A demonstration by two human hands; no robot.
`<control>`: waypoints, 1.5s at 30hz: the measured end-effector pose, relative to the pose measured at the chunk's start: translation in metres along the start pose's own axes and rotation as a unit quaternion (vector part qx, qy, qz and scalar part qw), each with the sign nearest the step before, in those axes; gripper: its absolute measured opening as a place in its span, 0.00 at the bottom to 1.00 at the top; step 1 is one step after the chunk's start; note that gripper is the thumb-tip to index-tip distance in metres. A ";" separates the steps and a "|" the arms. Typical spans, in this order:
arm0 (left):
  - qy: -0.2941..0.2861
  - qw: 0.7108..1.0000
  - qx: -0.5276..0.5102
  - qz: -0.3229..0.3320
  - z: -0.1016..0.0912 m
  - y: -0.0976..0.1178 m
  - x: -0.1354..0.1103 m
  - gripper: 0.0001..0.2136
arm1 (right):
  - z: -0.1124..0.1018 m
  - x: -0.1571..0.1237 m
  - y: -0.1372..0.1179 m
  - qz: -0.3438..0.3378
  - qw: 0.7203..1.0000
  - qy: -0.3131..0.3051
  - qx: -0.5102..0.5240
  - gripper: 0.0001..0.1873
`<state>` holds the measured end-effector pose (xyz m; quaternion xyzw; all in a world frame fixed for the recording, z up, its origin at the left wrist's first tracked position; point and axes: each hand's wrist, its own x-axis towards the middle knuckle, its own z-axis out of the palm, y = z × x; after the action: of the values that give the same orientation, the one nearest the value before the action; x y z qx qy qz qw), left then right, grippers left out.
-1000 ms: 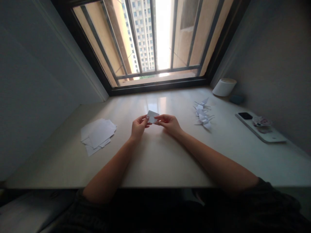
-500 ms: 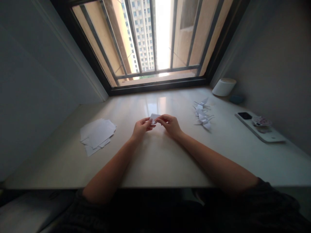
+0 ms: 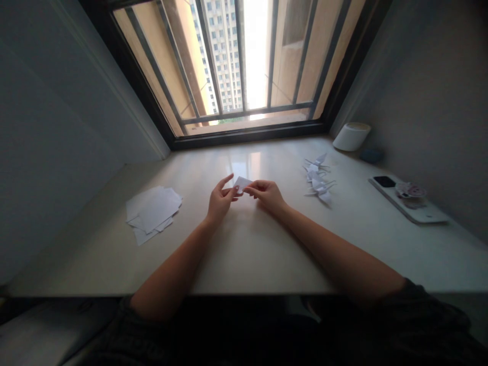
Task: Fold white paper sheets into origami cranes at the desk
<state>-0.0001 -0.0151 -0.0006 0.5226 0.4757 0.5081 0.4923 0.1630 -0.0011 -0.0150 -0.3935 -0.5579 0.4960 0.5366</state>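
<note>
A small folded piece of white paper [image 3: 241,183] is held between my two hands above the middle of the white tabletop [image 3: 244,254]. My left hand [image 3: 221,199] pinches its left side between the thumb and the lower fingers, while the index finger points up and away from it. On the other side, my right hand [image 3: 267,193] grips the paper's right edge with thumb and fingertips. The paper's lower part is partly covered by fingers, so its exact folds cannot be made out.
Loose white paper sheets [image 3: 154,211] lie in a pile at left. Several folded paper cranes [image 3: 318,178] stand in a row at right. Farther right are a phone [image 3: 409,206] with a round attachment, a white cylindrical object [image 3: 351,136] and a dark rounded object [image 3: 371,155]. A barred window [image 3: 247,133] closes the back.
My left index finger has lifted off the paper and now points upward. The right hand has hardly moved and still grips the paper.
</note>
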 end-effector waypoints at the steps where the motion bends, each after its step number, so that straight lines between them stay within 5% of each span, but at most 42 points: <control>1: 0.001 1.000 0.010 0.024 0.000 0.000 0.000 0.32 | 0.000 0.000 -0.001 0.008 1.000 -0.001 0.014 0.16; 7: -0.033 0.994 0.067 0.083 -0.002 -0.003 0.002 0.16 | -0.002 0.000 -0.004 0.041 0.997 0.011 0.070 0.15; 21: -0.019 1.000 -0.007 -0.004 -0.003 0.001 0.003 0.19 | -0.003 0.001 -0.004 0.037 0.997 -0.007 0.069 0.18; 32: 0.007 1.000 -0.015 0.019 0.000 -0.002 0.002 0.19 | 0.001 0.000 0.003 -0.025 0.998 0.043 -0.034 0.20; 45: 0.057 0.997 -0.017 0.047 0.002 -0.004 0.001 0.18 | 0.005 0.000 0.002 -0.020 0.999 0.014 0.037 0.22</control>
<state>0.0022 -0.0138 -0.0049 0.5060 0.4691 0.5679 0.4488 0.1584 -0.0018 -0.0169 -0.3689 -0.5395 0.5003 0.5680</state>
